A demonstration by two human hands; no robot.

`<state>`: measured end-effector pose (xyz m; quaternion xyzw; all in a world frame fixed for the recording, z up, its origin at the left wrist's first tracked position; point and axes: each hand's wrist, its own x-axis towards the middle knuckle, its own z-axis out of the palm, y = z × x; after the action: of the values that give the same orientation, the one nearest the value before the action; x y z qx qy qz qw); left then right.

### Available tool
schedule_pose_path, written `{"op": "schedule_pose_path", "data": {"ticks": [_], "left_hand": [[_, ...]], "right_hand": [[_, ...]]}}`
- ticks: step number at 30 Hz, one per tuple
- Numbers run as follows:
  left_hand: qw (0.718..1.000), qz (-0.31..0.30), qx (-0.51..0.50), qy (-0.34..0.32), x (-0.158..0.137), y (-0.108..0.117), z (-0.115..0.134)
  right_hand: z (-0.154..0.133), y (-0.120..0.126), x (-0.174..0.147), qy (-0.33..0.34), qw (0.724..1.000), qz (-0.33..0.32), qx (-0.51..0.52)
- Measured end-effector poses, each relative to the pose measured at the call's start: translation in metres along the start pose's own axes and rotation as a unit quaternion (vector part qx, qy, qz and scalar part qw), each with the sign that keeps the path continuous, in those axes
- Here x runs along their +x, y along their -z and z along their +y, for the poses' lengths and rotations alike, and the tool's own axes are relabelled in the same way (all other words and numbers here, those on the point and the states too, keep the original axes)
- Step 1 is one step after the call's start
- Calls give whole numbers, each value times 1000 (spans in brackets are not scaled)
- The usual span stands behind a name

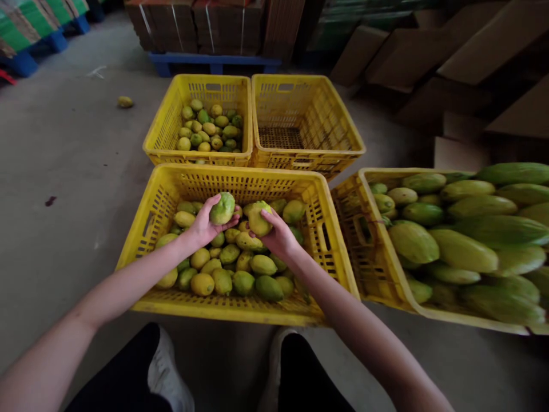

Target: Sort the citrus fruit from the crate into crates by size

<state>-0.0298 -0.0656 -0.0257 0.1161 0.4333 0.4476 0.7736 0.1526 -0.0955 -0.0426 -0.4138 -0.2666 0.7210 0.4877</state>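
My left hand (205,225) holds a green lemon (222,208) in its curled fingers, the palm turned inward. Close by, my right hand (279,233) grips a yellower lemon (258,221) with the thumb on its side. Both are raised above the near yellow crate (240,316), apart from each other. Beneath them many green and yellow lemons (243,282) lie in that crate. My forearms cover part of its left and right sides.
Behind stand a yellow crate (148,140) with lemons and an empty yellow crate (351,129). At right, a crate (377,260) is heaped with large papaya-like fruits (463,250). One lemon (125,102) lies on the floor. Cardboard (412,57) and a blue pallet (214,62) are farther back.
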Motion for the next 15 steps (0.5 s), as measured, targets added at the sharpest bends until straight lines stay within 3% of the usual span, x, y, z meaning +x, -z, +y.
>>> {"op": "schedule_pose_path", "data": {"ticks": [3,9,15], "left_hand": [[1000,-1,-27,-14,2,1,1],[999,-16,-16,32,3,0,1],[998,-20,-4,55,0,0,5]], "right_hand": [[0,2,2,-1,1000,19,20],[-2,3,3,16,999,-32,3],[-4,4,0,-49,998,-21,47]]}}
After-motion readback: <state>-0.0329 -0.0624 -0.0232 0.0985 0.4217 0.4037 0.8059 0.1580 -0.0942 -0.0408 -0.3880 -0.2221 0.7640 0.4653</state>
